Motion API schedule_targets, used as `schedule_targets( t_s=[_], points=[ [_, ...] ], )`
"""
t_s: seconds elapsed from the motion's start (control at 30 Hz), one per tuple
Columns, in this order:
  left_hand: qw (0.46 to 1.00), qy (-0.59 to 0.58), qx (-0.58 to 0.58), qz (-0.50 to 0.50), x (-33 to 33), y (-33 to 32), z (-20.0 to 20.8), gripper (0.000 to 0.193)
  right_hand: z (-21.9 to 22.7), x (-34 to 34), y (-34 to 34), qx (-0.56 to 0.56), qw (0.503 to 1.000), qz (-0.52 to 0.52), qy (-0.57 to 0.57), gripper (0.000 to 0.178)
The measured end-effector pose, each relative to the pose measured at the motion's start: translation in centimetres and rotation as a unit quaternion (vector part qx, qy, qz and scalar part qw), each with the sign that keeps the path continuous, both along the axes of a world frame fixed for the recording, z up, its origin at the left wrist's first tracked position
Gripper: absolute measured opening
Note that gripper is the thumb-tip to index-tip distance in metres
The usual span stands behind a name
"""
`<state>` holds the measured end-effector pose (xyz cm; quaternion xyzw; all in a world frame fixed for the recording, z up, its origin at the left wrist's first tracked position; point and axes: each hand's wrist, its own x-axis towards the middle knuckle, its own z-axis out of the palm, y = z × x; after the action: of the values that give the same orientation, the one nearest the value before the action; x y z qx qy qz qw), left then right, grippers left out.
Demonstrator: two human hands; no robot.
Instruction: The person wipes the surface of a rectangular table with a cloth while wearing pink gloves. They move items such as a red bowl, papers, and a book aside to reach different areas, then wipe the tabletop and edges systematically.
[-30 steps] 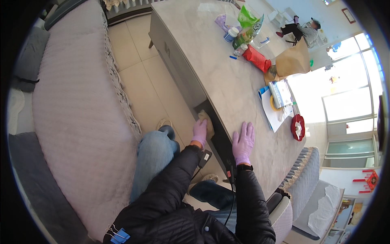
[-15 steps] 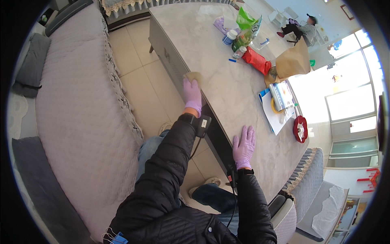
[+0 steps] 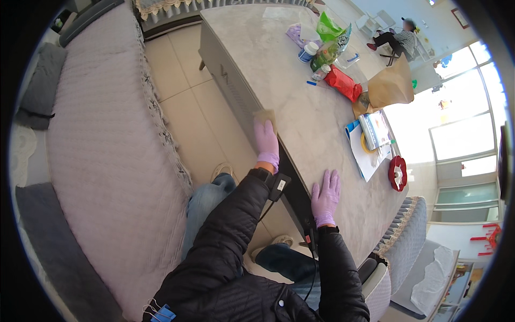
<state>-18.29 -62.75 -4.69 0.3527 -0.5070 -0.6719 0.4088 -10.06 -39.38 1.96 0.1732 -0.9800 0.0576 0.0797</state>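
Note:
My left hand, in a pink glove, presses a small tan cloth against the near edge of the grey marbled table. The cloth covers part of the dark side panel and the rim; most of it is under my fingers. My right hand, gloved the same way, lies flat on the tabletop farther right along that edge, fingers stretched out and holding nothing.
Across the tabletop stand a white bottle, a green bag, a red packet, a brown paper bag, papers with a tape roll and a red dish. A quilted sofa lies left. A person sits far off.
My left hand and the cloth have slid along the table edge toward me and slightly right. My right hand stays flat on the tabletop; the view has shifted a little.

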Motion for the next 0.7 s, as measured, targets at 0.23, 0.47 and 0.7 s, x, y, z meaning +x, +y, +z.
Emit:
schedule_targets(
  t_s=[0.23,0.47,0.7],
  points=[
    [0.987,-0.124,0.085,-0.052,-2.0,-4.2,-3.2,0.046,-0.4,-0.3,0.2,0.016,1.0,0.01,-0.011,0.065],
    [0.978,-0.066,0.198,0.02,-4.5,-7.0,-11.0,0.051,-0.6,-0.6,0.3,0.034,0.997,-0.022,-0.064,0.064],
    [0.943,-0.278,0.173,-0.063,-2.9,-6.2,-14.3,0.045,-0.3,-0.5,0.2,0.022,0.999,0.005,-0.044,0.065]
  ],
)
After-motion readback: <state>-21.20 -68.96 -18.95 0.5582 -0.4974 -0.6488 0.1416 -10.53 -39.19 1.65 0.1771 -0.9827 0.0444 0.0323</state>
